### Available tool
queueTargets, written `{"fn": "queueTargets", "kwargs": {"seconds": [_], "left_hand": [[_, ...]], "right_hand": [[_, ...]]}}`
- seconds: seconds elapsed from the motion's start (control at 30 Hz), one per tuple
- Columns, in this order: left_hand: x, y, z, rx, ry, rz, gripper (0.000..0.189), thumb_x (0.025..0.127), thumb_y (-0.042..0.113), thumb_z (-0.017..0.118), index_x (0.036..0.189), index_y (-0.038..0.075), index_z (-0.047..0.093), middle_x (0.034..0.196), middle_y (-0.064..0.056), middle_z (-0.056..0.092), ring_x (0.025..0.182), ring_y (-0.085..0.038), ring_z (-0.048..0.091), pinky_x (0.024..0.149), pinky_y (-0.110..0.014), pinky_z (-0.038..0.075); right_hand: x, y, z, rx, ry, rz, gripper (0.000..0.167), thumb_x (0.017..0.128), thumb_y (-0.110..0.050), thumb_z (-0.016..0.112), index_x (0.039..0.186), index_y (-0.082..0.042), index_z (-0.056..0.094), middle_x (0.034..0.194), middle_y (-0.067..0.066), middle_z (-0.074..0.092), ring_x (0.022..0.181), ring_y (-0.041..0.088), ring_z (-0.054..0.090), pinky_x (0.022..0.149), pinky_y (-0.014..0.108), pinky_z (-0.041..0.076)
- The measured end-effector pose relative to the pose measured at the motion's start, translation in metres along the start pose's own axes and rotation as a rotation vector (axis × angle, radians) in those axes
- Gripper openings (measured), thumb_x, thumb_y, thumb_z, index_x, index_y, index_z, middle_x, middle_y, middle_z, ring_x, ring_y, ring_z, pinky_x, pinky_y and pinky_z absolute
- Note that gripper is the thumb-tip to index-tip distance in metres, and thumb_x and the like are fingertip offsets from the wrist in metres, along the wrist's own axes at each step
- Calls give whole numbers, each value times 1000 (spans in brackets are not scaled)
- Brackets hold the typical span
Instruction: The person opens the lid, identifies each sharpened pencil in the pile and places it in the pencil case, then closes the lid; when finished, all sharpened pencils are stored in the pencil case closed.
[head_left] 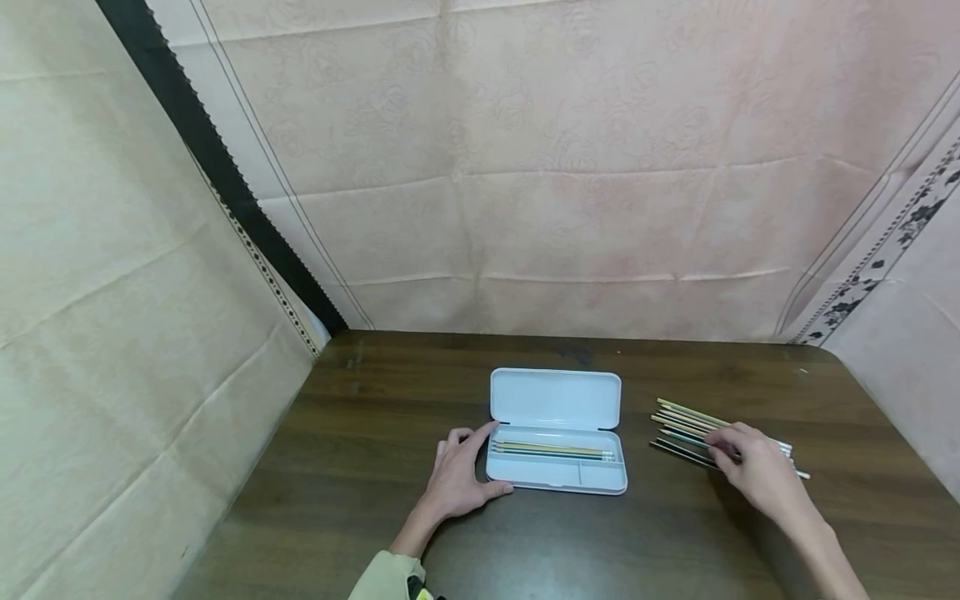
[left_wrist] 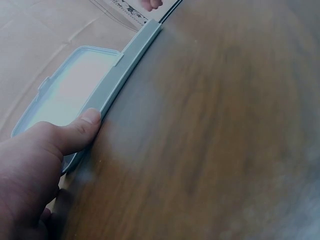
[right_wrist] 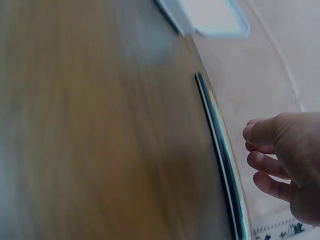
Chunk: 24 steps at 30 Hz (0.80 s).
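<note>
An open light-blue pencil case (head_left: 555, 398) lies on the table with its lid folded back. Several pencils (head_left: 553, 450) lie in its long compartment. My left hand (head_left: 459, 479) holds the case's left end, thumb on the front wall and a finger at the hinge corner; the left wrist view shows the thumb (left_wrist: 82, 131) against that wall. To the right of the case lie several loose pencils (head_left: 686, 429), spread side by side. My right hand (head_left: 757, 467) hovers over them, its fingers (right_wrist: 272, 165) loosely bent and apart from the pencils, with nothing visible between them.
The brown wooden table (head_left: 360, 467) ends at a back edge behind the case. Pale cloth (head_left: 570, 208) hangs behind it, with more cloth at both sides. A small front compartment (head_left: 600, 477) of the case holds nothing visible.
</note>
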<state>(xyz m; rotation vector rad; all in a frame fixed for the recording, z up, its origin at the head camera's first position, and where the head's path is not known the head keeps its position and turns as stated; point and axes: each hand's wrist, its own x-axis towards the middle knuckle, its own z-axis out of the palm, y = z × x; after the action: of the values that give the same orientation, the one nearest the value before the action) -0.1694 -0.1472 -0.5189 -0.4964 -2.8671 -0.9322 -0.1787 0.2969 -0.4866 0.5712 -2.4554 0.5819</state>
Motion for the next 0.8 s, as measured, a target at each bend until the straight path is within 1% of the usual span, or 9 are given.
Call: {"fn": "queueTargets", "kwargs": {"seconds": [0.17, 0.27, 0.43, 0.63, 0.8], "left_hand": [[0, 1, -1, 3, 0, -3, 91, 75, 50, 85, 151, 20, 44, 138, -2, 56, 124, -28, 39, 93, -49, 32], [0, 1, -1, 0, -3, -4, 91, 76, 49, 85, 151, 20, 44, 138, -3, 56, 124, -28, 38, 93, -49, 31], [-1, 2, -1, 0, -5, -7, 91, 75, 49, 85, 151, 20, 44, 138, -3, 56, 124, -29, 38, 93, -49, 31], [-1, 1, -1, 5, 1, 0, 91, 75, 50, 85, 151, 20, 44, 138, -3, 57, 124, -28, 39, 93, -48, 32], [-1, 1, -1, 12, 3, 7, 91, 75, 50, 85, 151, 20, 44, 138, -2, 57, 124, -28, 39, 93, -48, 32]], "right_hand": [[-13, 15, -12, -37, -36, 70, 26, 69, 6, 83, 84, -13, 73, 87, 3, 66, 78, 31, 63, 63, 49, 47], [-20, 22, -17, -47, -51, 90, 26, 69, 6, 83, 84, -11, 74, 87, 5, 65, 81, 36, 62, 65, 54, 46], [-27, 29, -20, -59, -66, 100, 26, 68, 6, 84, 85, -10, 74, 86, 6, 64, 81, 38, 61, 65, 56, 44], [-29, 32, -21, -56, -84, 118, 25, 69, 6, 83, 85, -11, 73, 88, 9, 64, 85, 42, 60, 67, 58, 43], [-28, 32, -21, -64, -90, 110, 25, 69, 5, 83, 85, -11, 73, 86, 6, 63, 83, 40, 60, 66, 57, 44]]}}
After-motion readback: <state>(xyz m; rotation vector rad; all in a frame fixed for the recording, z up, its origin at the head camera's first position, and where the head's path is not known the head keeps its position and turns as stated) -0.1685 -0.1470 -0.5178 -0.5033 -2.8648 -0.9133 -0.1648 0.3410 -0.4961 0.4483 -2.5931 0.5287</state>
